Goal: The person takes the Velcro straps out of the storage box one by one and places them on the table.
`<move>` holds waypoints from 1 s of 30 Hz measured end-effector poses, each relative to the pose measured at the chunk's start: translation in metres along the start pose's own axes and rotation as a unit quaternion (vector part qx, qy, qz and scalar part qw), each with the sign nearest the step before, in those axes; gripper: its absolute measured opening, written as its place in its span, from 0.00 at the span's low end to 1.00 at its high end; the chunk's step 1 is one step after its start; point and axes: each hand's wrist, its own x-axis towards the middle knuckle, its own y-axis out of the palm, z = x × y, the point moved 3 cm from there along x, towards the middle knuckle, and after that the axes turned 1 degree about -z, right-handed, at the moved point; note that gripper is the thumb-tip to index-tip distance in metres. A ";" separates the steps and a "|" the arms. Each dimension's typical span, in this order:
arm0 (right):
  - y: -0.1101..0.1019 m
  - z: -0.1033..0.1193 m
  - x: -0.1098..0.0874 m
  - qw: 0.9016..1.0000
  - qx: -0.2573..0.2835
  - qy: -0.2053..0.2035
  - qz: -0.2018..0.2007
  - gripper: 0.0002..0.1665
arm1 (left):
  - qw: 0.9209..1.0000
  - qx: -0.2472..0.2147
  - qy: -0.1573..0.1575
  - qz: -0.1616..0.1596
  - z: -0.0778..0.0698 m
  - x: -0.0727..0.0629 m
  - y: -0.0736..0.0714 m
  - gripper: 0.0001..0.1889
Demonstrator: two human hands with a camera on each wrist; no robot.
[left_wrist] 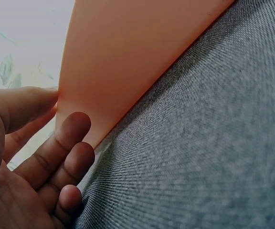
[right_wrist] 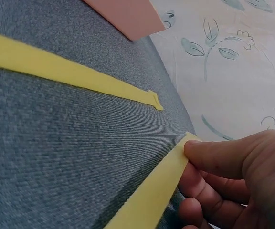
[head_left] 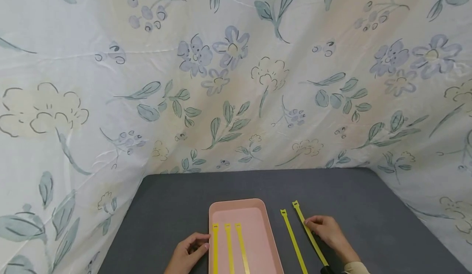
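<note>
Left hand (head_left: 189,252) relaxed against one pink tray (head_left: 259,241), right hand (head_left: 328,232) pinching one of five yellow straps (head_left: 314,242)

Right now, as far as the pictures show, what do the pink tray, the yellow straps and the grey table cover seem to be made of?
Pink tray: probably plastic, smooth and satin; its walls look even.
Yellow straps: likely synthetic fabric, matte; the held one's edge looks finely ragged, though plastic is possible.
Grey table cover: seemingly woven cloth, matte, with fine ribs.

Head camera high, facing forward-down across table (head_left: 177,208); wrist cameras close, low; all share pink tray (head_left: 257,233).
</note>
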 end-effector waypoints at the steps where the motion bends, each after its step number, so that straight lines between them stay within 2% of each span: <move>1: 0.000 0.000 0.000 1.000 -0.002 -0.001 0.002 0.12 | 1.000 -0.001 0.000 0.000 0.000 0.000 0.000 0.17; 11: 0.004 0.001 -0.001 1.000 -0.016 -0.009 0.013 0.12 | 1.000 -0.005 0.008 -0.001 0.000 -0.001 0.000 0.17; 21: 0.007 0.006 0.000 0.997 -0.064 -0.029 0.007 0.11 | 1.000 -0.006 0.016 -0.006 -0.001 -0.003 0.001 0.16; 30: 0.006 0.008 0.001 0.996 -0.080 -0.025 0.012 0.12 | 1.000 -0.002 0.015 -0.006 0.000 -0.005 0.002 0.17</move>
